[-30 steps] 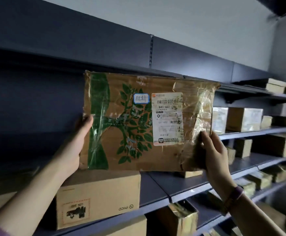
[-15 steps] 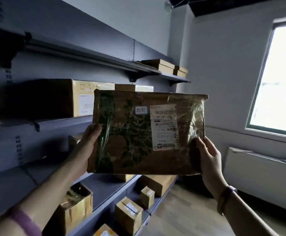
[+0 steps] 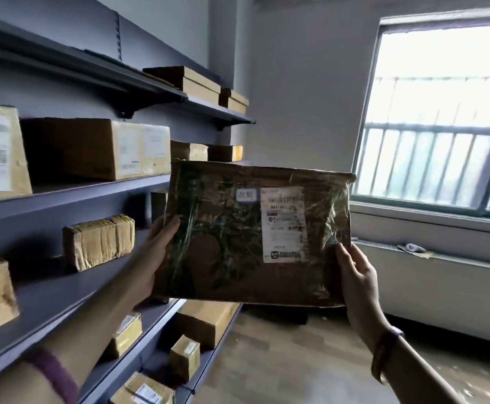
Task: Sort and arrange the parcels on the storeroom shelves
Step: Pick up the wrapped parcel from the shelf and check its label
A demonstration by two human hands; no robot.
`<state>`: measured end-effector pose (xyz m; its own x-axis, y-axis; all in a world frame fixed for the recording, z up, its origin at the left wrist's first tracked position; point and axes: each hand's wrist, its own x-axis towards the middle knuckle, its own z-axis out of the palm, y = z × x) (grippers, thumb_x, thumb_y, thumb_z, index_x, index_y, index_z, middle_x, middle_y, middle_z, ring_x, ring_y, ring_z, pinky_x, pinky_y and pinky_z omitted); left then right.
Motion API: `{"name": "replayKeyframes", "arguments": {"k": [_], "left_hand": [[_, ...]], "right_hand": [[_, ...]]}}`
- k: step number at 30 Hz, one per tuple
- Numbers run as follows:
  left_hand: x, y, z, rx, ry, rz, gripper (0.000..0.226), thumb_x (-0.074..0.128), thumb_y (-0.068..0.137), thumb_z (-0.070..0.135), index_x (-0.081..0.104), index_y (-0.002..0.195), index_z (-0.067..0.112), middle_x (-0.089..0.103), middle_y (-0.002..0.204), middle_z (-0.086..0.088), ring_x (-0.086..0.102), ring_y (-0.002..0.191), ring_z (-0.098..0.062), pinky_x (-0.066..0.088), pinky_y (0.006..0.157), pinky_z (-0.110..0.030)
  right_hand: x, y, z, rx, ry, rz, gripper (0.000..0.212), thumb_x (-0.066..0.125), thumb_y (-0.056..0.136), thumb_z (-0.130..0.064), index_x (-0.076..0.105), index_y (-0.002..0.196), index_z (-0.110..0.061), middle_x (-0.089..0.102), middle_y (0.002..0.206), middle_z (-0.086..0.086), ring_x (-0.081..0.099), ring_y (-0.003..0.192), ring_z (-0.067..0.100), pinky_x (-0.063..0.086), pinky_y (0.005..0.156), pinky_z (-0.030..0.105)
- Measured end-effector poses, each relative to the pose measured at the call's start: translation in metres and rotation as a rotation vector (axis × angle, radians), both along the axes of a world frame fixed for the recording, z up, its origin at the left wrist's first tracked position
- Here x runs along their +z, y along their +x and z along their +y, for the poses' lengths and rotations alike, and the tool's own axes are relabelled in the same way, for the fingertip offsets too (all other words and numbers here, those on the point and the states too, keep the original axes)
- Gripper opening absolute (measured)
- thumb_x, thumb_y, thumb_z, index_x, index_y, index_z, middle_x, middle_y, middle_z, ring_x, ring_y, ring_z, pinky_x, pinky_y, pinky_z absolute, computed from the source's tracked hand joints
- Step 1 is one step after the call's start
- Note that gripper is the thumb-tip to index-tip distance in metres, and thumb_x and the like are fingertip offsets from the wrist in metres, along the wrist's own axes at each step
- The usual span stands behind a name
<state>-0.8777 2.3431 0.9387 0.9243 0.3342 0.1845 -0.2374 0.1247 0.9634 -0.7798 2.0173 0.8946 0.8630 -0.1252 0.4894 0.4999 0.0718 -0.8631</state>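
Head view: a flat cardboard parcel (image 3: 255, 231) printed with a green tree and wrapped in glossy clear tape is held upright in the air at the centre, clear of the shelves (image 3: 92, 188) and touching none of them. The left hand (image 3: 156, 255) grips the parcel's edge at 9 o'clock, thumb on the front face, the other fingers hidden behind. The right hand (image 3: 357, 281) clamps the corner at 4 o'clock, fingers laid against the taped front. A white shipping label (image 3: 284, 225) sits right of the parcel's middle, with a small blue-bordered sticker (image 3: 246, 195) just beside it at 10 o'clock. A purple band (image 3: 54, 374) circles the left forearm and a bracelet (image 3: 383, 354) the right wrist.

The grey shelves fill the frame from 7 to 11 o'clock. A large brown carton (image 3: 92, 150) stands on the shelf at 10 o'clock, a tape-wrapped parcel (image 3: 99, 242) one shelf below at 9 o'clock, and flat stacked boxes (image 3: 197, 83) on the top shelf at 11 o'clock. A small box (image 3: 184, 357) stands on a low shelf at 7 o'clock. A barred window (image 3: 442, 118) glows at 2 o'clock.
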Motion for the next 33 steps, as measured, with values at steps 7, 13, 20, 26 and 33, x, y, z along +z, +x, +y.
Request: {"name": "replayKeyframes", "arguments": {"k": [7, 13, 20, 26, 33], "left_hand": [[0.001, 0.187, 0.021, -0.119, -0.02, -0.019, 0.036, 0.058, 0.089, 0.044, 0.058, 0.122, 0.029, 0.068, 0.116, -0.011, 0.068, 0.104, -0.032, 0.05, 0.093, -0.054], [-0.006, 0.313, 0.015, -0.206, -0.018, 0.001, 0.036, 0.06, 0.086, 0.051, 0.058, 0.12, 0.04, 0.071, 0.113, -0.003, 0.069, 0.101, -0.027, 0.056, 0.08, -0.045], [-0.014, 0.452, -0.026, -0.298, -0.057, 0.022, 0.045, 0.055, 0.092, 0.037, 0.05, 0.133, 0.02, 0.064, 0.123, -0.016, 0.063, 0.11, -0.038, 0.052, 0.092, -0.053], [-0.022, 0.593, -0.07, -0.281, -0.08, 0.033, 0.043, 0.052, 0.096, 0.033, 0.05, 0.134, 0.014, 0.064, 0.124, -0.017, 0.063, 0.109, -0.036, 0.052, 0.091, -0.044], [-0.022, 0.738, -0.097, -0.284, -0.063, 0.046, 0.036, 0.052, 0.094, 0.04, 0.056, 0.128, 0.029, 0.07, 0.118, -0.003, 0.069, 0.103, -0.022, 0.055, 0.082, -0.035]], "right_hand": [[-0.002, 0.156, 0.01, -0.112, -0.039, 0.007, 0.033, 0.057, 0.088, -0.05, 0.071, 0.105, -0.026, 0.067, 0.109, 0.016, 0.06, 0.109, 0.038, 0.044, 0.098, 0.062], [-0.003, 0.26, 0.004, -0.127, -0.047, -0.002, 0.017, 0.056, 0.097, -0.032, 0.073, 0.099, -0.029, 0.072, 0.101, 0.013, 0.064, 0.092, 0.025, 0.05, 0.088, 0.065], [-0.023, 0.38, -0.03, -0.164, -0.008, 0.013, 0.019, 0.055, 0.099, -0.026, 0.073, 0.093, -0.026, 0.072, 0.093, 0.01, 0.061, 0.085, 0.019, 0.051, 0.085, 0.059], [-0.028, 0.517, -0.07, -0.201, 0.007, 0.022, 0.022, 0.056, 0.098, -0.024, 0.075, 0.095, -0.035, 0.074, 0.095, 0.0, 0.064, 0.088, 0.015, 0.051, 0.091, 0.053], [-0.021, 0.664, -0.101, -0.169, -0.022, 0.05, 0.023, 0.055, 0.098, -0.024, 0.074, 0.087, -0.03, 0.073, 0.083, -0.006, 0.064, 0.079, 0.014, 0.053, 0.081, 0.045]]}}
